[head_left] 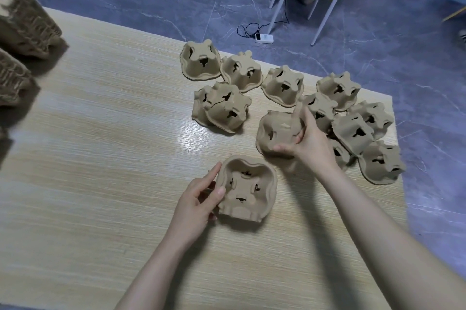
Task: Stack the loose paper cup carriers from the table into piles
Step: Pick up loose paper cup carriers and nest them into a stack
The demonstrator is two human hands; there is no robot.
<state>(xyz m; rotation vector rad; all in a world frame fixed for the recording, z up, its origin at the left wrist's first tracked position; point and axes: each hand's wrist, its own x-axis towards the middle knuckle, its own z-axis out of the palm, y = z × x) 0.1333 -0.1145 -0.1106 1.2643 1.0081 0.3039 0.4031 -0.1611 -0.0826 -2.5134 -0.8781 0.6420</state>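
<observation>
The left hand [199,198] grips 1 paper cup carrier [245,188] by its near-left rim, thumb inside and fingers curled along the outer wall, with the open side tipped up toward the camera. Up and to the right of it, the right hand [306,144] clasps a 2nd carrier [278,130], thumb and fingers wrapped over its right edge; whether it is clear of the table [113,133] I cannot tell.

The step in hand looks like nesting the 2. To do it well, turn the 2nd carrier so its cup wells match those of the 1st, then seat it squarely without forcing the soft pulp.

The other loose carriers [282,85] crowd just beyond and to the right of the right hand, some touching or overlapping. The cluster behind that hand lies close to the table's right edge, so a careless sweep could knock 1 off. Left of the left hand the tabletop is bare wood, well apart from the finished piles [22,22] at far left: good room to build a pile.
</observation>
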